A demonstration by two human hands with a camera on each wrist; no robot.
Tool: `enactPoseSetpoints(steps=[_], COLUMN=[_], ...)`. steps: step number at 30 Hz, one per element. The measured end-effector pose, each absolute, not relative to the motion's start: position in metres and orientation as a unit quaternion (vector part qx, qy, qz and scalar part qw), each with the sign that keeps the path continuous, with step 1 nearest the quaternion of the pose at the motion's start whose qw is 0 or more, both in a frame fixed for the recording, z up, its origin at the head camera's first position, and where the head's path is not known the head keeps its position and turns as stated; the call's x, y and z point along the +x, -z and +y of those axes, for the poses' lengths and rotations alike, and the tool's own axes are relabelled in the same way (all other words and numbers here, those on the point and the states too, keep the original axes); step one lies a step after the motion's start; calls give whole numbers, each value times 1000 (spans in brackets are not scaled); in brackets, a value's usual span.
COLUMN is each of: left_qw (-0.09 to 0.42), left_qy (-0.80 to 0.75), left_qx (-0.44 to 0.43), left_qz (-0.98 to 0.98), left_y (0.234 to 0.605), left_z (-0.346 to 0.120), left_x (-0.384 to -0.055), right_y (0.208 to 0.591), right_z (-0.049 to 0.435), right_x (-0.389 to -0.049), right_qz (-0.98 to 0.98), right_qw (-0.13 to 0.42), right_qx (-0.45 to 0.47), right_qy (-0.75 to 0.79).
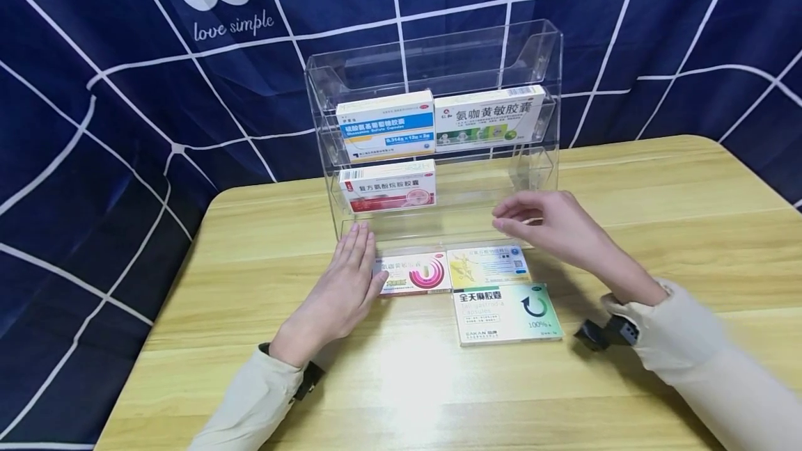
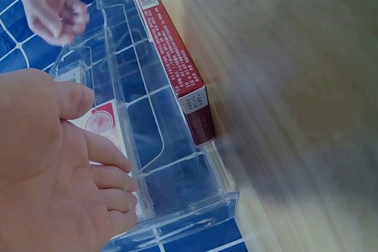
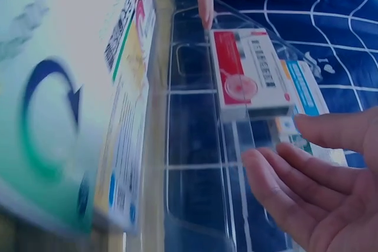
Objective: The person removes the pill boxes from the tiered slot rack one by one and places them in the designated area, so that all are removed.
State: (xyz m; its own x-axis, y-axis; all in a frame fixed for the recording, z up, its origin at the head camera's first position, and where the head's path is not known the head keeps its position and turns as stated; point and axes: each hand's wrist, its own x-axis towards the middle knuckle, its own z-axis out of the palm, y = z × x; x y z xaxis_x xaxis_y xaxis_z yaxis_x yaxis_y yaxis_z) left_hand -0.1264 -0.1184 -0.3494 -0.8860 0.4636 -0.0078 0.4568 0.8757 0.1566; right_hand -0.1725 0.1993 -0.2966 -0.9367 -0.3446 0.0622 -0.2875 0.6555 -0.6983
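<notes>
In the head view my left hand [image 1: 335, 287], fingers straight, lies at the front left foot of a clear tiered display rack [image 1: 376, 232], beside a medicine box with pink rings [image 1: 413, 273]. My right hand [image 1: 557, 228] hovers at the rack's lower right, fingers loosely bent and nothing between them. A red and white medicine box [image 1: 388, 186] stands in the tier left of it; the right wrist view shows this red and white box [image 3: 251, 72] beyond my fingertips. On the tier above stand a blue and white box [image 1: 386, 127] and a white and green box [image 1: 489, 120].
On the wooden table [image 1: 250, 284], a yellow and white box [image 1: 489, 265] lies in front of the rack, with a white and green capsule box [image 1: 507, 315] nearer me. A dark blue curtain with white lines [image 1: 263, 110] hangs behind the rack and along the left.
</notes>
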Motion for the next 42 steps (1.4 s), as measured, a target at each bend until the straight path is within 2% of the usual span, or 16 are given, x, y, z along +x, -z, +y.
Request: enactPoseSetpoints(steps=[11,20,30,42], left_qw=[24,32,26,31], left_qy=[-80,-79,-82,-73], left_qx=[240,238,238,235], left_qz=[967,967,967,969], left_y=[350,349,349,350], left_z=[-119,-119,-119,-119], left_x=[-127,-126,-126,-127], right_y=[299,306,309,311], right_z=[157,131,117,111], right_x=[-199,-213,-218,-227], right_qz=[857,844,848,839], right_qw=[-4,-24,-72,-84], right_qx=[-177,-162,-160,-153], right_qy=[485,511,500,515])
